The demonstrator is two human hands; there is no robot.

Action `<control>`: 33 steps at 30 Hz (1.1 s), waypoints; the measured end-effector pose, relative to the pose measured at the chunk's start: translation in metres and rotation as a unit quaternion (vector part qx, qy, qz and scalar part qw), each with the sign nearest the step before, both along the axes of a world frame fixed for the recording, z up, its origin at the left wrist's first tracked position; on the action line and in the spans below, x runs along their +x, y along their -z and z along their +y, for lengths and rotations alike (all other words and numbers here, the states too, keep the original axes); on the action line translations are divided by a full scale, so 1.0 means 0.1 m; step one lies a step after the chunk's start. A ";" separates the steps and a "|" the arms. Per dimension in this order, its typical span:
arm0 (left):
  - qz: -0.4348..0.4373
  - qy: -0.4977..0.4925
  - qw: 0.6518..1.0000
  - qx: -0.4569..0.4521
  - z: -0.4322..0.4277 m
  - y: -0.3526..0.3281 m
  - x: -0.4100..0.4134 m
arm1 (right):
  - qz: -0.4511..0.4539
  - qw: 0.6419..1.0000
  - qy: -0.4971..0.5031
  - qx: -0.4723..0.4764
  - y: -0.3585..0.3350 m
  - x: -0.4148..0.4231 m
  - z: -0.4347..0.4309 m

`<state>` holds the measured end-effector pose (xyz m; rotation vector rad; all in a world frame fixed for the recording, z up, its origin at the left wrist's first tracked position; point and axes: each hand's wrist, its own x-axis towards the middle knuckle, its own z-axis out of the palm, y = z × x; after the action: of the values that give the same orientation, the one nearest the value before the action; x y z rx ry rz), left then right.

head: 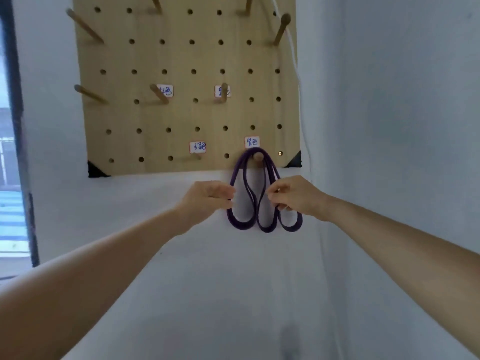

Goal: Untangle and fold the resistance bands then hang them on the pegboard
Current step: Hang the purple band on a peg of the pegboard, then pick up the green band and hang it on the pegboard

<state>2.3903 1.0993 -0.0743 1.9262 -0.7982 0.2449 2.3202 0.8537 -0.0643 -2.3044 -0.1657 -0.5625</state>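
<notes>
Purple resistance band [240, 226] hangs folded in loops on the low right peg [258, 158] of the pegboard [181, 113]. The right hand [296, 196] pinches its right loop. The left hand [207, 201] touches the left loop; I cannot tell if it grips. The other pegs hold no bands, so more hanging may be left.

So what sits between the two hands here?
In the head view, the middle strands of the purple resistance band, hanging from the peg, lie between the left hand and right hand; white wall behind.
</notes>
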 end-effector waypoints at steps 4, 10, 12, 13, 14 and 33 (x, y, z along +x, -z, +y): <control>-0.002 0.008 0.999 0.043 0.27 0.56 -0.25 | 0.005 0.996 -0.020 -0.091 0.52 -0.19 0.22; 0.066 0.014 0.990 0.122 0.72 1.78 -0.46 | 0.096 0.978 -0.067 -0.173 1.67 -0.29 0.63; 0.105 0.006 0.986 0.129 0.88 2.27 -0.48 | 0.141 0.971 -0.084 -0.175 2.12 -0.24 0.76; 0.126 -0.001 0.983 0.135 0.96 2.53 -0.47 | 0.163 0.966 -0.091 -0.176 2.35 -0.19 0.81; 0.147 -0.011 0.979 0.141 1.03 2.79 -0.46 | 0.185 0.962 -0.098 -0.177 2.57 -0.14 0.85; 0.197 -0.029 0.908 0.369 1.02 6.97 -0.99 | 0.482 0.816 -0.212 -0.239 6.66 -0.02 1.15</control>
<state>2.2909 1.2017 -0.7709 2.5877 -0.5962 -0.4747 2.3182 0.9685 -0.7299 -2.6038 -0.3304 0.9936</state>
